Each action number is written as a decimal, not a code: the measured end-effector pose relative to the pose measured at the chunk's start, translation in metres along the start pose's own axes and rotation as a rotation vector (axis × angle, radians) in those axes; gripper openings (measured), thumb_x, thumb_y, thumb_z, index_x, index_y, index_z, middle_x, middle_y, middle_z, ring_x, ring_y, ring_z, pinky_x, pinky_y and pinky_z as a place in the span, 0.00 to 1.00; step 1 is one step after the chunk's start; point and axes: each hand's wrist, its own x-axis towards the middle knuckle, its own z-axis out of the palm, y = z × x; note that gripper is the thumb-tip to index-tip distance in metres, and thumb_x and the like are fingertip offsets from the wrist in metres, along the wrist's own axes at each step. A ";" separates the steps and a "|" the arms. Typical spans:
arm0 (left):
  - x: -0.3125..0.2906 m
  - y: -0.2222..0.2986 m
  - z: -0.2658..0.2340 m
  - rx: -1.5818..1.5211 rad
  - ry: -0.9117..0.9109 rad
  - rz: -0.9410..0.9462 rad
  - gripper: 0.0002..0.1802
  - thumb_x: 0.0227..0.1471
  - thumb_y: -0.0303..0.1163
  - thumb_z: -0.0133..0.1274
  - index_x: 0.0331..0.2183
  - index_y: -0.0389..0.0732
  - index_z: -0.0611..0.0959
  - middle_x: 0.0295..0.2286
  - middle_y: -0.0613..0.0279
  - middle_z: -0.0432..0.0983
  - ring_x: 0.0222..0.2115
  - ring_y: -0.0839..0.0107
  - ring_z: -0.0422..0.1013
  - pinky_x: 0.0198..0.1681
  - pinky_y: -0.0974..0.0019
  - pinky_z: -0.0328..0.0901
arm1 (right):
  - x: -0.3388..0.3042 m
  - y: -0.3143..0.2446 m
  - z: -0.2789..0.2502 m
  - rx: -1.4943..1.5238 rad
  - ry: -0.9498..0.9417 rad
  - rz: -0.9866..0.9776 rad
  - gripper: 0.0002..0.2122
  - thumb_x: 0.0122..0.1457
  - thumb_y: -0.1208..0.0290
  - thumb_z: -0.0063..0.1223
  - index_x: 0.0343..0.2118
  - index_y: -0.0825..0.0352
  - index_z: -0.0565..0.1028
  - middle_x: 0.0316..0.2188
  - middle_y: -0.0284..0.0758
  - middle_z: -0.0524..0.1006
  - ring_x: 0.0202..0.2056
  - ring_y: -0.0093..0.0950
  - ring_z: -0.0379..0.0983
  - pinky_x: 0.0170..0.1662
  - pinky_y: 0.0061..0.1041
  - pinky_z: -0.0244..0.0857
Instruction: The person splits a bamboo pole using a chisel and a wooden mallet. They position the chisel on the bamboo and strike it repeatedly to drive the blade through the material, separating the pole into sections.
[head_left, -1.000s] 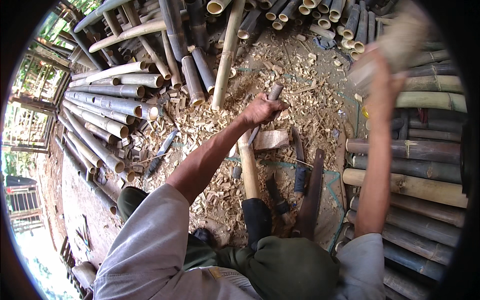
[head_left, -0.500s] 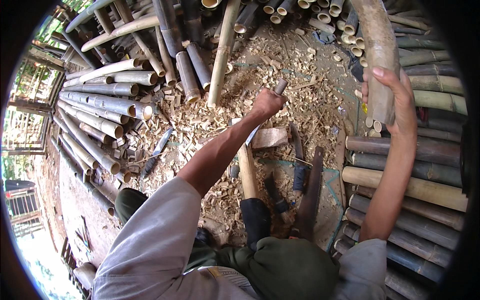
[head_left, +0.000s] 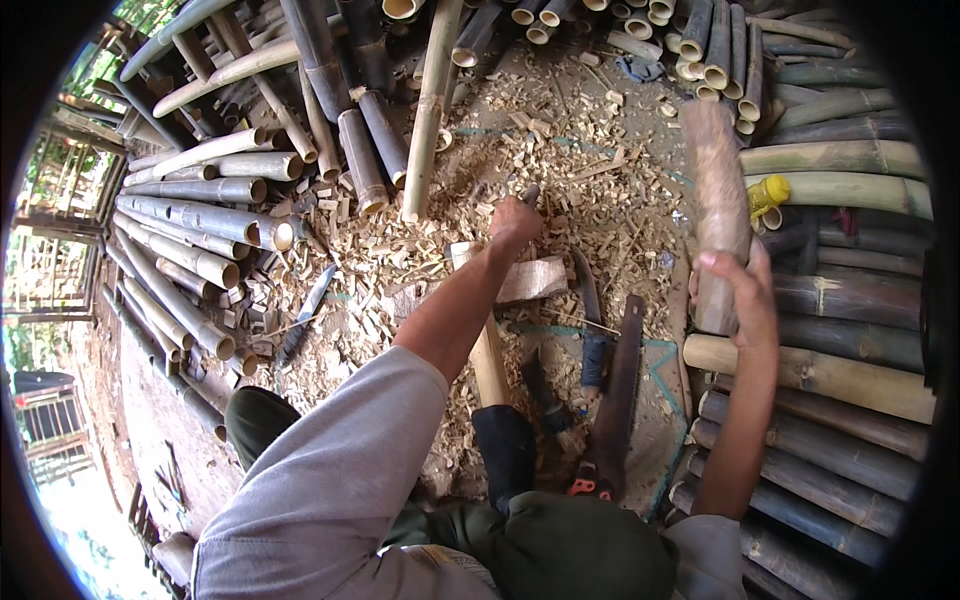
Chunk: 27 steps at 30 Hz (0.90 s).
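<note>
My right hand, at the right, is wrapped round the lower part of a thick, rough wooden billet, held nearly upright. In the middle, my left hand is a fist round a dark rod-like handle whose tip pokes out past it. My left forearm hides what lies beneath. Close below the fist, a pale wooden block lies among wood chips. A pale wooden bar runs under my forearm down to a black, boot-like shape.
A long knife, a shorter curved blade and a saw lie before me. Another knife is at left. Bamboo poles are piled left, back and right. A yellow object lies beyond my right hand.
My right hand has come down and left with the billet, bringing it fully into view. My left fist has shifted left and slightly nearer, still round the handle.
</note>
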 end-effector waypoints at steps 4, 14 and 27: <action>-0.016 0.005 -0.030 0.011 -0.023 0.125 0.30 0.52 0.46 0.65 0.43 0.26 0.82 0.33 0.47 0.80 0.29 0.64 0.76 0.32 0.58 0.74 | 0.025 0.079 0.026 -0.418 0.064 -0.044 0.45 0.44 0.62 0.67 0.64 0.78 0.58 0.49 0.55 0.75 0.47 0.44 0.77 0.53 0.35 0.70; -0.117 -0.145 -0.169 -0.274 0.451 -0.041 0.18 0.56 0.39 0.56 0.38 0.32 0.76 0.22 0.64 0.70 0.20 0.73 0.65 0.23 0.62 0.63 | 0.074 0.141 0.134 -1.248 0.250 -0.099 0.30 0.59 0.56 0.60 0.57 0.71 0.65 0.52 0.50 0.71 0.53 0.44 0.69 0.54 0.48 0.65; -0.181 -0.164 -0.077 -0.246 0.376 0.182 0.13 0.58 0.32 0.60 0.40 0.33 0.81 0.35 0.51 0.80 0.36 0.62 0.78 0.43 0.58 0.76 | 0.079 0.132 0.275 -1.002 -0.458 -0.369 0.14 0.65 0.63 0.50 0.31 0.71 0.78 0.20 0.44 0.78 0.21 0.35 0.76 0.30 0.41 0.72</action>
